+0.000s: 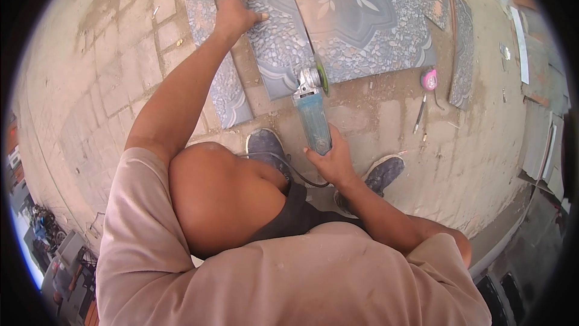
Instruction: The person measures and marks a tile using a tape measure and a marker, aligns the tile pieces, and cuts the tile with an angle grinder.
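Observation:
My right hand [333, 158] is wrapped round the rear of a teal angle grinder [313, 120]. The grinder's green-edged disc [322, 79] stands upright at the near end of a dark line between a narrow tile piece [277, 42] and a large patterned tile [362, 18]. On the narrow piece's left edge rests my left hand [237, 13], its fingers spread and holding nothing. A slim tile strip [226, 88] lies just left of it, partly behind my left forearm.
A pink tape measure [429, 80] and a marker [420, 115] lie on the paved ground right of the tiles. Another tile strip [462, 54] is farther right. My shoes [385, 172] are near the grinder, and its cable [295, 172] runs between them.

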The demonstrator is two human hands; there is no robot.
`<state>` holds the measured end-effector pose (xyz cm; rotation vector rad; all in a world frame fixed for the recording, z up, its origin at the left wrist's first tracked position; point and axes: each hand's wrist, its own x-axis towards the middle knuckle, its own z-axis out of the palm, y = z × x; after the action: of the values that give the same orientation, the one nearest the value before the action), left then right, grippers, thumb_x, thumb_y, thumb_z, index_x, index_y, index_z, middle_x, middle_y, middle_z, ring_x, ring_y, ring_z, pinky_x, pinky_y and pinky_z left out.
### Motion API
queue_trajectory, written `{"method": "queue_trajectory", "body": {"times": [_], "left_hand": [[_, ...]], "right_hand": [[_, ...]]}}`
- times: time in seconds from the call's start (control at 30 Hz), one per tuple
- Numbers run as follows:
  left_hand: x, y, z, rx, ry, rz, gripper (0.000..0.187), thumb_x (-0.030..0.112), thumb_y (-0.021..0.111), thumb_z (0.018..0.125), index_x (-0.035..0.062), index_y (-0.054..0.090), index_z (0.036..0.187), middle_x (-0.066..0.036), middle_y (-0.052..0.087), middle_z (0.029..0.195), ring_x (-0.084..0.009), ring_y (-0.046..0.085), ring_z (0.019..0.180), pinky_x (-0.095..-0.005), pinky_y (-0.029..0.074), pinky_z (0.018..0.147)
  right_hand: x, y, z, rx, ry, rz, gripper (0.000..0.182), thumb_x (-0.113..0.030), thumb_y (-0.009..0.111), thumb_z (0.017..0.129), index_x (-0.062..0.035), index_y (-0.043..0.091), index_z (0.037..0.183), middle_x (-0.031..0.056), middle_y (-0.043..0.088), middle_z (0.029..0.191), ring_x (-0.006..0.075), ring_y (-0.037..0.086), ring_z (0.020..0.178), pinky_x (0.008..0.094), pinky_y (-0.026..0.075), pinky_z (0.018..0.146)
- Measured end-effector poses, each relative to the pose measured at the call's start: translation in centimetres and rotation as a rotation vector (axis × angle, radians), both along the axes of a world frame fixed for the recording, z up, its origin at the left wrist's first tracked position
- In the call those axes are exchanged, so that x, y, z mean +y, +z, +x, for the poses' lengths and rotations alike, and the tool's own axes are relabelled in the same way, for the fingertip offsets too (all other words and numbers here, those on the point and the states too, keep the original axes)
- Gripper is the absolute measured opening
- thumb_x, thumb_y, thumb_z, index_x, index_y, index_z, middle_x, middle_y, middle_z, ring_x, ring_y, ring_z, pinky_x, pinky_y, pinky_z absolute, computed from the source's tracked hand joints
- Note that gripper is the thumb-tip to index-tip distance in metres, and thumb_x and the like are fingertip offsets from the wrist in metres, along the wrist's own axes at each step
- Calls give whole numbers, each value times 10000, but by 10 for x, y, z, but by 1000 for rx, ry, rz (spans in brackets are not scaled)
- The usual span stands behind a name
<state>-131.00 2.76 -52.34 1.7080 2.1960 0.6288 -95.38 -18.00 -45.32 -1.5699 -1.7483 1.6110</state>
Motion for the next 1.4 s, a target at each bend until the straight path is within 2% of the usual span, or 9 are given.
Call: {"method": "queue_trajectory", "body": {"times": [0.07,0.2,0.3,0.43,0.5,0.73,0.87,1.07,1.4], "left_hand": [[-8,10,7,13,20,-6,858,351,960,661,33,641,1392,-213,459,1528,-354,519,1367,-402,438,1147],[-36,41,31,194,76,110,644,238,871,783,20,607,1328,-233,504,1394,-393,543,1274,-438,460,1096],[-73,81,69,-193,-507,127,266,252,728,909,34,581,948,-173,592,942,-407,616,923,-492,507,813],[-131,105,130,-339,-1128,320,463,496,704,893,49,588,935,-149,603,957,-380,637,907,-488,524,777],[-136,106,146,-318,-1238,371,445,491,721,894,84,617,1037,-132,657,1005,-371,675,941,-489,540,777],[-137,114,162,-149,-1039,523,424,464,719,902,66,595,980,-130,640,925,-355,685,871,-465,550,699],[-136,122,159,-123,-981,550,435,461,728,888,60,611,1009,-125,649,927,-346,692,856,-468,549,680],[-133,122,158,-109,-957,559,406,462,736,873,75,656,965,-111,678,925,-337,702,841,-469,548,668],[-144,117,164,-5,-936,550,363,419,736,865,70,636,890,-123,659,907,-332,691,811,-456,552,667]], "right_hand": [[-9,12,11,18,-21,14,653,-155,803,796,23,531,1361,212,680,1155,321,678,1075,411,512,963],[-1,50,34,21,50,-19,653,-133,795,813,41,503,1371,173,665,1150,277,665,1063,404,515,960],[15,66,29,248,-188,-178,553,-90,743,862,41,494,1338,135,647,1024,238,689,831,374,569,751],[54,83,2,496,-390,-108,340,-138,664,927,15,524,1196,107,626,873,209,640,655,352,531,607],[74,57,19,525,-422,-147,381,-231,666,949,23,561,1212,125,654,992,223,674,803,358,544,674],[95,69,1,552,-467,-173,501,-369,640,976,13,579,1295,141,608,1250,243,611,1143,415,502,941],[94,77,-11,556,-466,-115,517,-379,633,978,11,570,1313,140,608,1252,244,608,1154,424,500,945],[85,101,-31,457,-533,-186,317,-288,569,963,7,646,1050,137,619,1011,264,588,918,437,480,785],[87,82,-12,567,-609,-266,477,-362,588,1010,1,565,1319,134,613,1238,229,623,1118,421,518,914]]}}
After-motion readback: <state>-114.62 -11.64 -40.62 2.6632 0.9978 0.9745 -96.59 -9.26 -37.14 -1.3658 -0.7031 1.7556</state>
